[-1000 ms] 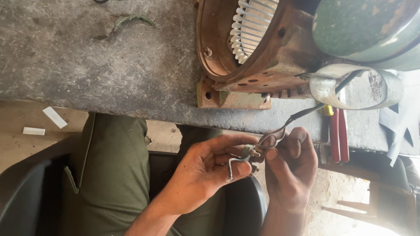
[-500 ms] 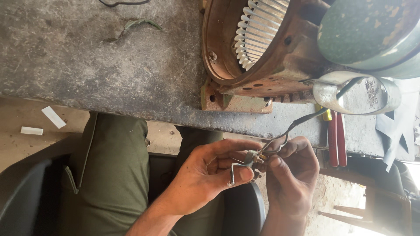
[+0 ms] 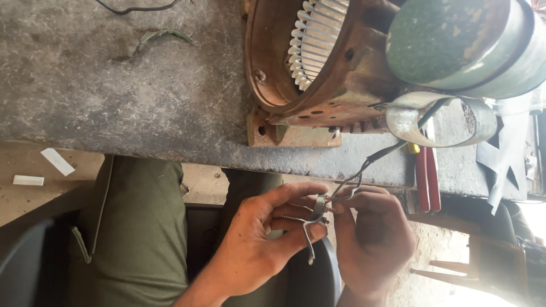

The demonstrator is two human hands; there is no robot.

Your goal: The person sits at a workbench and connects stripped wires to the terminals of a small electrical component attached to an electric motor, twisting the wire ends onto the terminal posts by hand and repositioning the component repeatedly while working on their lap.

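The left hand (image 3: 256, 244) pinches a small bent metal clip (image 3: 314, 219) between thumb and fingers, held just below the front edge of the desk (image 3: 114, 85). The right hand (image 3: 372, 239) is closed on the wire lead (image 3: 364, 167) that runs up to the rusted motor housing (image 3: 318, 62), meeting the clip. The step in hand appears to be joining lead to clip; further work calls for steady fingertip alignment.

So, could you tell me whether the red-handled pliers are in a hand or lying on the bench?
Lying on the bench: the red-handled pliers rest on the slab's edge, apart from both hands.
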